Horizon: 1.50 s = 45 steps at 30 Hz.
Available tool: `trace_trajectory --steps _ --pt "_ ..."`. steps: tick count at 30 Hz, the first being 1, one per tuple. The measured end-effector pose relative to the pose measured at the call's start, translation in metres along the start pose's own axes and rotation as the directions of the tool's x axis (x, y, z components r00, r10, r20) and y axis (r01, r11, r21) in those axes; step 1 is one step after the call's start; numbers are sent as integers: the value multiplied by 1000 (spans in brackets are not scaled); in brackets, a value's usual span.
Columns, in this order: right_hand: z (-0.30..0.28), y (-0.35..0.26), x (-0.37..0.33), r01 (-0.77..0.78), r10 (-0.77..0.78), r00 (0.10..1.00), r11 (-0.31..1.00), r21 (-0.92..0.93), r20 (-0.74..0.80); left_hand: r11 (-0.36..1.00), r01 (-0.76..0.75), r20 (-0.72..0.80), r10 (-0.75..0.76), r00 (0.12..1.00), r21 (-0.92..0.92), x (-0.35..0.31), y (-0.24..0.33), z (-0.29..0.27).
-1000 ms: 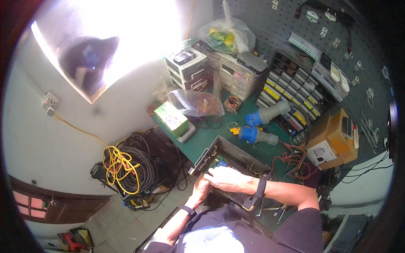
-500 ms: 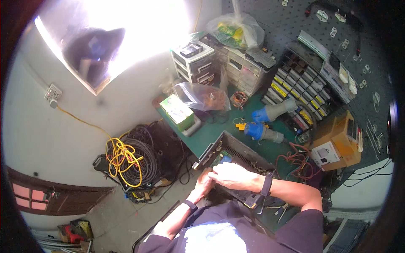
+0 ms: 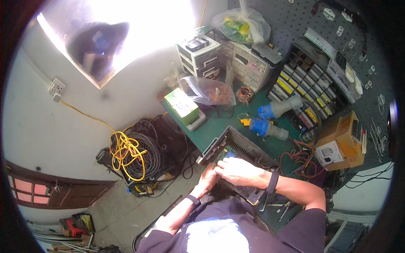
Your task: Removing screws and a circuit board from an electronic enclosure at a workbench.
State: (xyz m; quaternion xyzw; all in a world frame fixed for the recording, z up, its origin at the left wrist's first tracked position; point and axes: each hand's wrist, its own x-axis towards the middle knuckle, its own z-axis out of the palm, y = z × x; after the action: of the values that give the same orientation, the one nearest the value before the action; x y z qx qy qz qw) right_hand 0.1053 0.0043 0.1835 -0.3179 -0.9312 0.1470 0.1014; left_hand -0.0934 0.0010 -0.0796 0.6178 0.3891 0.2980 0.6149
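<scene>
An open dark grey metal case (image 3: 254, 145), with slots along its wall, sits at an angle on the green bench. Inside it are a green circuit board with a blue part (image 3: 230, 154) and some wiring. My left hand (image 3: 206, 179) is at the case's near left side, its fingers curled together. My right hand (image 3: 239, 172) reaches over the case from the right, fingertips pinched and meeting those of the left. Whatever lies between the fingers is hidden. Both wrists wear dark bands.
Behind the case lie two blue-and-grey industrial plugs (image 3: 263, 127) and a copper coil (image 3: 244, 95). Left of them is a green-and-white box (image 3: 183, 104). A parts organiser (image 3: 301, 86) and cardboard box (image 3: 339, 143) stand right. Tools (image 3: 284, 210) lie nearby; coiled cables (image 3: 135, 145) are left of the bench.
The whole view has shifted slightly, so the bench and the things on it appear a little further right. Both hands keep meeting over the case, with little visible change in grip.
</scene>
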Motion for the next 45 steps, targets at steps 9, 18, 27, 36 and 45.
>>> trace_trajectory --steps 9,18,27,36,45 --pt "3 2 -1 -89 89 996 996 -20 1 950 -113 -114 83 990 -291 -8 27 7" --pt "-2 2 -5 -411 407 909 911 28 92 819 -250 20 281 960 516 1 62 3" --pt "-2 2 -3 -33 34 999 999 -34 21 991 54 -82 -64 995 -119 -5 86 7" --pt "8 6 -9 5 -5 1000 1000 6 -8 986 116 -108 -129 986 -121 -6 67 9" --pt "6 2 -6 -336 333 936 942 8 111 977 27 -106 -4 994 212 -5 68 10"
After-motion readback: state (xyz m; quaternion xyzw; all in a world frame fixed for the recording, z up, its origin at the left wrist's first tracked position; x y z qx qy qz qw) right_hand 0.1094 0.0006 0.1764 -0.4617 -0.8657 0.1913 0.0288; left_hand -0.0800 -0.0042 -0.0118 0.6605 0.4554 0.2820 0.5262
